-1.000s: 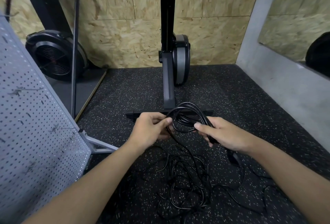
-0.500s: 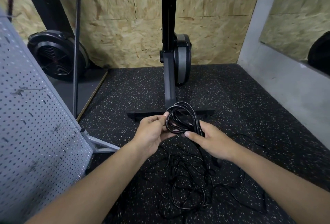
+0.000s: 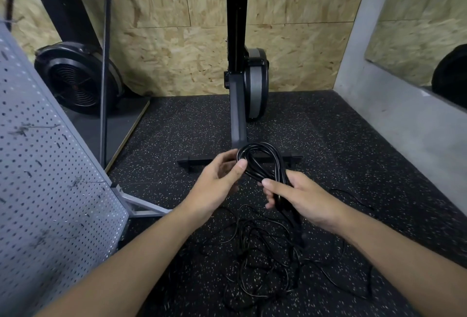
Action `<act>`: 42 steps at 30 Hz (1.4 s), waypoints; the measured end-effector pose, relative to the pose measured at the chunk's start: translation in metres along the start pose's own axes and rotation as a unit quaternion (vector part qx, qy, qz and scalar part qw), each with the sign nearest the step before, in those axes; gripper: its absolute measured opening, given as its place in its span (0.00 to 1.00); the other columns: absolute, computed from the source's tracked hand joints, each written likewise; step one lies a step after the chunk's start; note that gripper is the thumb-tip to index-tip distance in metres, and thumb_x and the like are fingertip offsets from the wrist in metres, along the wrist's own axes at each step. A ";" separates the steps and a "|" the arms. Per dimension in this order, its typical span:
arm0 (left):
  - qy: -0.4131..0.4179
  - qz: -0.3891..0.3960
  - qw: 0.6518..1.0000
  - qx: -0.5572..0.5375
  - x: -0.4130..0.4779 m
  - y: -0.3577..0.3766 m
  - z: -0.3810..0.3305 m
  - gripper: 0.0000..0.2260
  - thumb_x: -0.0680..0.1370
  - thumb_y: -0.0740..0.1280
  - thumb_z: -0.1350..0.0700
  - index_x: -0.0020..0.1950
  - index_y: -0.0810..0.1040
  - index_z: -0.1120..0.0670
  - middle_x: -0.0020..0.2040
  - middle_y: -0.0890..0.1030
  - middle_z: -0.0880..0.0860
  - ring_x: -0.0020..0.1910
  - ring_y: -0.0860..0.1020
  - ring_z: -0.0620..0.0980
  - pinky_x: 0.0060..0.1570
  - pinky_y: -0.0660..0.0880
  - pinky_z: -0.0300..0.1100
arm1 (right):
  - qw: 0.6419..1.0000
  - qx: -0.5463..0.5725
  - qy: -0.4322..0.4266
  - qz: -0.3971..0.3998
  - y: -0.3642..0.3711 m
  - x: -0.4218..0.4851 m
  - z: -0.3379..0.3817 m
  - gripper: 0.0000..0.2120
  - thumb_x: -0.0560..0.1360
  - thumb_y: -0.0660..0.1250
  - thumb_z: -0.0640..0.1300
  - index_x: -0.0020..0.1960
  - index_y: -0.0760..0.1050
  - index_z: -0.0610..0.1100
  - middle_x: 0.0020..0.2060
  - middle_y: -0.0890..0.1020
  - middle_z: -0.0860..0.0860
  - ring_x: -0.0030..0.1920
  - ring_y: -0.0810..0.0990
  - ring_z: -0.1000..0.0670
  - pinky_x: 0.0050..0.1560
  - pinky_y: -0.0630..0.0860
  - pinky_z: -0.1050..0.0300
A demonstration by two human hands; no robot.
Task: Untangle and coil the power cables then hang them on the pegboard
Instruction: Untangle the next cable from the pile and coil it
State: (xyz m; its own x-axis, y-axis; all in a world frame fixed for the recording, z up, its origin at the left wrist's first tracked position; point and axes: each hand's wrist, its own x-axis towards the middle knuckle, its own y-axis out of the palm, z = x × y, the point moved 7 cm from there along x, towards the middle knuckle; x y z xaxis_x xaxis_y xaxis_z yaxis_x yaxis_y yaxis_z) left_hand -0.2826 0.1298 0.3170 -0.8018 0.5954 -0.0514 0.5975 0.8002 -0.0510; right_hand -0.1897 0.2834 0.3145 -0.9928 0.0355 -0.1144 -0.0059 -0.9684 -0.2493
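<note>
The black coil (image 3: 260, 162) is up in the air in front of us, over the floor (image 3: 164, 140). It has a few round loops in it, so we think one cable is partly wound up.

Our right grip (image 3: 305, 203) is wrapped round the near, low end of the coil, where the loops bunch together. Our left grip (image 3: 217, 180) pinches the left side of the top loop, thumb in front and fingers behind. So the coil sits between our two grips, and its round top pokes out on the far side.

A strand drops from the right grip to the messy pile (image 3: 265, 261) on the floor near us. The pile is a jumble of thin black cables, so lots of untangling and winding is left.

The pegboard (image 3: 50, 190) stands on the left. We see no cable on its hooks (image 3: 78, 181). Nothing is hung up yet, so we think the job has only just begun.
</note>
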 end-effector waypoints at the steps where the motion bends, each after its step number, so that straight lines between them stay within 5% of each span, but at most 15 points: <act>1: -0.041 0.032 0.997 -0.062 0.001 0.005 0.007 0.28 0.77 0.71 0.43 0.74 0.74 0.53 0.65 0.83 0.52 0.66 0.81 0.50 0.66 0.78 0.49 | 1.000 0.008 -0.004 0.009 0.001 0.000 0.002 0.15 0.83 0.67 0.53 0.52 0.78 0.39 0.40 0.81 0.51 0.45 0.83 0.50 0.62 0.81 0.42; 3: -0.064 0.069 0.983 -0.156 0.000 0.011 0.007 0.26 0.79 0.69 0.47 0.72 0.75 0.60 0.63 0.84 0.58 0.65 0.82 0.57 0.68 0.76 0.52 | 0.999 0.023 -0.006 0.029 0.004 -0.001 0.005 0.20 0.83 0.67 0.52 0.58 0.77 0.34 0.41 0.81 0.50 0.45 0.83 0.50 0.63 0.80 0.39; 7: -0.038 0.072 0.978 -0.190 0.000 0.008 0.000 0.23 0.79 0.69 0.53 0.69 0.77 0.66 0.55 0.87 0.58 0.54 0.84 0.50 0.64 0.77 0.47 | 0.999 0.033 0.006 0.042 0.005 -0.004 0.008 0.18 0.81 0.68 0.52 0.55 0.78 0.36 0.40 0.80 0.50 0.46 0.83 0.47 0.61 0.81 0.42; 10: -0.032 0.041 0.989 -0.141 0.002 0.002 0.003 0.17 0.78 0.71 0.55 0.64 0.82 0.61 0.55 0.86 0.56 0.47 0.82 0.46 0.56 0.79 0.41 | 0.998 -0.020 0.041 0.051 0.004 -0.004 0.006 0.13 0.82 0.68 0.53 0.47 0.77 0.44 0.40 0.82 0.51 0.49 0.86 0.43 0.60 0.82 0.48; 13: -0.025 -0.012 0.999 -0.042 0.004 -0.007 0.008 0.13 0.78 0.74 0.57 0.62 0.84 0.57 0.52 0.86 0.60 0.43 0.80 0.47 0.60 0.79 0.47 | 0.990 -0.097 0.089 0.060 0.005 -0.006 0.000 0.12 0.83 0.66 0.53 0.48 0.77 0.46 0.42 0.85 0.52 0.47 0.85 0.53 0.58 0.81 0.55; 16: -0.017 -0.038 0.999 0.006 0.004 -0.010 0.008 0.07 0.78 0.76 0.59 0.55 0.87 0.55 0.42 0.84 0.57 0.40 0.80 0.48 0.57 0.78 0.46 | 0.976 -0.174 0.120 0.051 0.004 -0.009 -0.004 0.13 0.83 0.64 0.57 0.52 0.76 0.47 0.45 0.87 0.53 0.42 0.84 0.61 0.45 0.77 0.67; 21: -0.030 -0.058 0.998 -0.001 0.005 -0.009 0.008 0.07 0.77 0.76 0.60 0.54 0.86 0.60 0.44 0.87 0.57 0.39 0.82 0.51 0.51 0.80 0.49 | 0.964 -0.240 0.112 0.022 0.002 -0.008 -0.007 0.22 0.76 0.63 0.69 0.50 0.77 0.50 0.45 0.87 0.49 0.48 0.86 0.46 0.58 0.81 0.39; 26: -0.047 -0.032 0.997 -0.059 0.005 -0.006 0.007 0.11 0.79 0.75 0.59 0.58 0.83 0.64 0.49 0.87 0.60 0.44 0.85 0.51 0.47 0.84 0.44 | 0.984 -0.153 0.091 0.006 0.000 -0.007 -0.001 0.09 0.84 0.63 0.55 0.47 0.73 0.53 0.44 0.85 0.50 0.50 0.87 0.50 0.59 0.82 0.45; 31: -0.070 0.036 0.988 -0.131 0.003 0.007 0.013 0.15 0.85 0.64 0.51 0.65 0.81 0.58 0.59 0.86 0.57 0.59 0.85 0.55 0.58 0.81 0.51 | 0.998 -0.027 0.053 -0.026 -0.005 -0.004 0.007 0.11 0.84 0.65 0.52 0.47 0.76 0.47 0.39 0.81 0.52 0.47 0.87 0.50 0.62 0.81 0.43; 35: -0.078 0.158 0.982 0.074 0.000 0.028 0.031 0.18 0.83 0.59 0.65 0.68 0.80 0.51 0.63 0.85 0.48 0.65 0.81 0.48 0.67 0.77 0.50 | 0.992 0.116 0.032 -0.046 -0.010 -0.002 0.019 0.11 0.83 0.67 0.49 0.47 0.74 0.42 0.36 0.80 0.50 0.42 0.84 0.49 0.53 0.81 0.53; 37: -0.066 0.225 0.958 0.167 -0.006 0.045 0.040 0.21 0.81 0.63 0.68 0.66 0.80 0.47 0.65 0.82 0.45 0.67 0.78 0.43 0.70 0.74 0.45 | 0.976 0.211 0.030 -0.034 -0.007 -0.002 0.022 0.09 0.82 0.68 0.46 0.50 0.74 0.40 0.37 0.78 0.50 0.40 0.80 0.50 0.58 0.80 0.47; 42: -0.029 0.266 0.925 0.268 -0.008 0.065 0.057 0.11 0.80 0.72 0.57 0.56 0.83 0.40 0.63 0.82 0.39 0.67 0.77 0.39 0.74 0.70 0.49 | 0.960 0.279 0.012 -0.016 -0.006 -0.005 0.033 0.10 0.80 0.70 0.45 0.52 0.75 0.38 0.37 0.77 0.48 0.40 0.79 0.49 0.55 0.81 0.47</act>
State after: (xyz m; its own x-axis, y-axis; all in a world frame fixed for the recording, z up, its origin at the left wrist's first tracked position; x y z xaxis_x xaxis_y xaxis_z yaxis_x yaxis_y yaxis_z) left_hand -0.2368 0.1732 0.2571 -0.4003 0.8775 -0.2642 0.8392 0.2352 -0.4903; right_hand -0.1885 0.2810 0.3481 -0.9879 0.0666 -0.1399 -0.1065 -0.9478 0.3005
